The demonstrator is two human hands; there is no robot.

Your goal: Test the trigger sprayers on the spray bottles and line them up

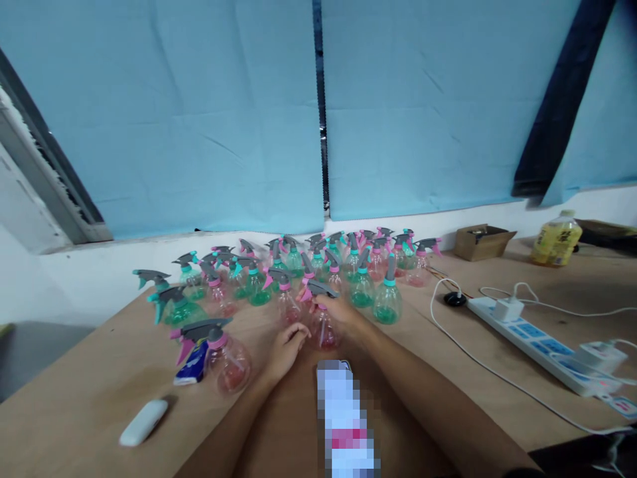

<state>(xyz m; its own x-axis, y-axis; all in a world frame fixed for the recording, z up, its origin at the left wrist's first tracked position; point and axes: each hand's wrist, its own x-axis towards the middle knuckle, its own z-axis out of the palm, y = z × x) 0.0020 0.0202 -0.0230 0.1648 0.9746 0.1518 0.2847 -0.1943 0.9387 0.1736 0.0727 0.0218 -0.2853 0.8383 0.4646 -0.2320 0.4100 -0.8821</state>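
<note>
A pink spray bottle (323,322) stands on the wooden table (99,372). The right hand (338,309) wraps its fingers around the neck (tight grip). The left hand (286,345) touches its side, fingers loosely curled, holding nothing. More spray bottles (318,265) crowd behind

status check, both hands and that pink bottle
Right hand grips pink spray bottle at the neck. Left hand open beside its base. Bottle cluster crowds just behind.

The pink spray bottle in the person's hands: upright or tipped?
Upright. The pink spray bottle stands on the table, trigger head on top; the right hand grips its neck, the left hand alongside.
</note>
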